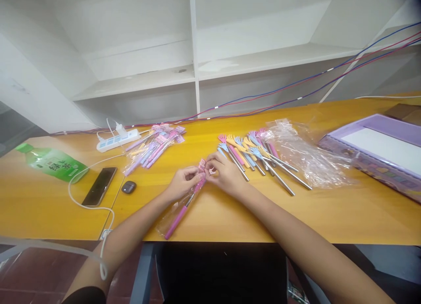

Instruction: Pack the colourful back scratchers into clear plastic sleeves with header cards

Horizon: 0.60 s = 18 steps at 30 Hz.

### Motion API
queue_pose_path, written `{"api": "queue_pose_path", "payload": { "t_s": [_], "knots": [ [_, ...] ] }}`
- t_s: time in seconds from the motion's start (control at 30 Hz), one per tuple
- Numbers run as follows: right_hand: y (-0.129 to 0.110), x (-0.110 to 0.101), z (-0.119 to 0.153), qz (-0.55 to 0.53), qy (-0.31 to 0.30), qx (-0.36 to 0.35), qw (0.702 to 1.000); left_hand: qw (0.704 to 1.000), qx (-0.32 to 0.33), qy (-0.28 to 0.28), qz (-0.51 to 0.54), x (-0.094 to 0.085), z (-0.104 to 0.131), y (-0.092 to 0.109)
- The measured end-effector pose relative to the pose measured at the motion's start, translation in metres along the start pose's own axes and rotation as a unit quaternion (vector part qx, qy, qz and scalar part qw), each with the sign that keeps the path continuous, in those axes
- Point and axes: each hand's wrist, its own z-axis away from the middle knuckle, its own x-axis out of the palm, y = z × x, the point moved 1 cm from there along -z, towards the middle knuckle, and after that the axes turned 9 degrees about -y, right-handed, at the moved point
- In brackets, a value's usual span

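Before me a back scratcher with a pink-purple handle [176, 222] and a metal shaft lies slanted in a clear plastic bag [164, 219]. My left hand [184, 181] is closed on the bagged back scratcher near its upper end. Thumb and fingertips of my right hand [226, 172] pinch the bag's top, beside a small pink label [201, 164]. The scratcher's head is largely hidden by the plastic and fingers. Right of my hands lies a pile of unbagged back scratchers [253, 153] with pink, yellow and blue hand-shaped heads.
Bagged back scratchers [158, 146] lie at the back left, near a white power strip [118, 140]. Empty plastic bags [302, 155] and a purple case [378, 150] are on the right. A green bottle [54, 163], phone [99, 186] and black earbud case [129, 187] lie left.
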Motion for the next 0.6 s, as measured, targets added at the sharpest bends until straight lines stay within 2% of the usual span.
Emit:
{"api": "queue_pose_path", "payload": {
  "t_s": [0.13,0.3,0.5,0.6],
  "knots": [
    [-0.0020,-0.0026,0.0001,0.037,-0.014,0.018,0.999,0.999,0.030,-0.030,-0.014,0.0016,-0.0004,0.0007],
    [-0.0005,-0.0027,-0.0002,0.078,-0.017,0.013,0.997,0.998,0.030,-0.045,-0.043,0.0005,0.0000,-0.0004],
    [0.0028,0.0026,-0.0013,0.027,-0.017,-0.006,0.999,0.999,0.002,-0.030,-0.038,-0.0022,-0.0011,-0.0019],
    [0.0062,0.0016,-0.0016,-0.006,0.004,-0.002,1.000,1.000,-0.011,-0.017,-0.021,-0.0049,-0.0015,-0.0023]
  ]
}}
